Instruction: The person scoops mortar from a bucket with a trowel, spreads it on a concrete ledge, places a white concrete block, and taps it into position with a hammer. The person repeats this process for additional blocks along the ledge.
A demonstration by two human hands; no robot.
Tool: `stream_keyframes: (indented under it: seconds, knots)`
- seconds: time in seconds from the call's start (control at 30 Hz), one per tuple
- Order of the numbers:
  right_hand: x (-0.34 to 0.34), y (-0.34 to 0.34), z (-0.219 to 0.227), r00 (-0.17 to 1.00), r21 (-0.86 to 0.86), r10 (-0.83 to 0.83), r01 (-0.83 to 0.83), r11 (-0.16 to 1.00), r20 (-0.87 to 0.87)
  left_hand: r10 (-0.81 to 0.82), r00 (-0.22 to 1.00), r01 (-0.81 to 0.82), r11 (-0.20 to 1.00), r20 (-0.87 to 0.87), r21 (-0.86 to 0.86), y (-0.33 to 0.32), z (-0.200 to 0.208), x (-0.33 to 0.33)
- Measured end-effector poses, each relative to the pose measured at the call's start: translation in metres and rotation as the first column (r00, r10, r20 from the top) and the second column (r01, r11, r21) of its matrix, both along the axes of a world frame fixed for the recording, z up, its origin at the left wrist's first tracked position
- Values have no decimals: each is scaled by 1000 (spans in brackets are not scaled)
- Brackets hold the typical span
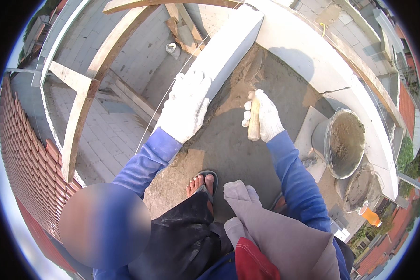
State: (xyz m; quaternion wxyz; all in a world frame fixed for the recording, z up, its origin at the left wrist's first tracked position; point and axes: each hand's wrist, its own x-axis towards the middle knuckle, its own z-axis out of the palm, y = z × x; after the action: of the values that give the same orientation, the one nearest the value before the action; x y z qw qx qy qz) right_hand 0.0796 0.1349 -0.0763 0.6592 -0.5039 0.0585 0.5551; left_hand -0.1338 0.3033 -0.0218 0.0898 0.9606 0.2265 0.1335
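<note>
My left hand (184, 105), in a white knit glove, lies with its fingers stretched out along the near end of a long white block (233, 39). My right hand (269, 114), gloved the same way, is wrapped round the wooden handle of a trowel (254, 122). Its far end points toward the block's lower edge and is hard to make out against the brown mortar (247, 70) there. Grey, damp-looking mortar covers the floor (233, 144) between my hands and my sandalled foot.
At right stand a mortar bucket (344, 144), a second mortar container (363, 186) and an orange bottle (371, 216). A cracked white block wall (308, 46) curves behind. A string (169, 88) runs beside the left block, near wooden beams (79, 116) and a drop. Another person's blurred shape (105, 226) is lower left.
</note>
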Motion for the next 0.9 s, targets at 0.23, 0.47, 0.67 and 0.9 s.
stream_keyframes:
  seconds: [0.23,0.47,0.67,0.9]
  knots:
    - [-6,70,-47,996,-40,-80,81,996,32,-57,996,53,996,-63,-67,2,12,9]
    - [-39,32,-51,997,-127,-62,67,990,47,-98,991,94,994,-91,-47,8,13,4]
    - [15,54,-38,992,-30,29,-25,999,126,-113,992,115,993,-63,20,8,7,6]
    - [16,42,-61,977,63,-104,117,991,-185,-118,989,120,992,-85,23,3,11,12]
